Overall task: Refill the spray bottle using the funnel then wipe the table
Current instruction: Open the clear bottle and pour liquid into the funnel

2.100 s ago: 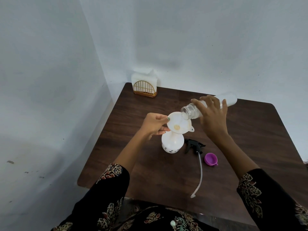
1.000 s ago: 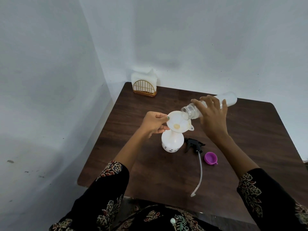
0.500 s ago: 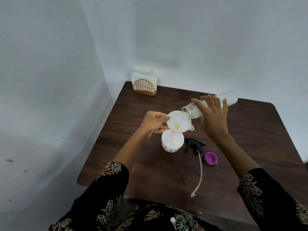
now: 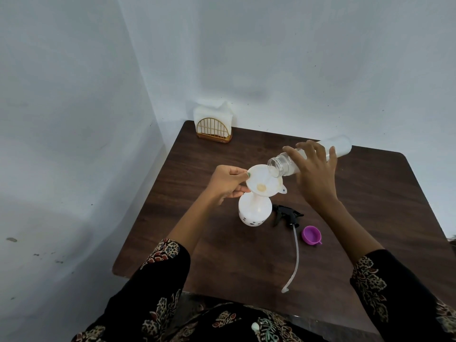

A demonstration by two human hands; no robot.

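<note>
The left hand (image 4: 225, 183) is pinching the funnel (image 4: 264, 180) atop the spray bottle (image 4: 254, 211); the right hand (image 4: 314, 172) is gripping a tilted bottle (image 4: 308, 157) over it.

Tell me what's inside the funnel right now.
Clear liquid from the tilted bottle runs into the funnel, pooling yellowish at its centre. The spray bottle's fill level can't be seen.

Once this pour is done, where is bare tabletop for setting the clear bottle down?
Bare wood lies right of the purple cap, toward the table edge, and behind the hands up to the napkin holder. Crowded: spray bottle, trigger head and its tube.
</note>
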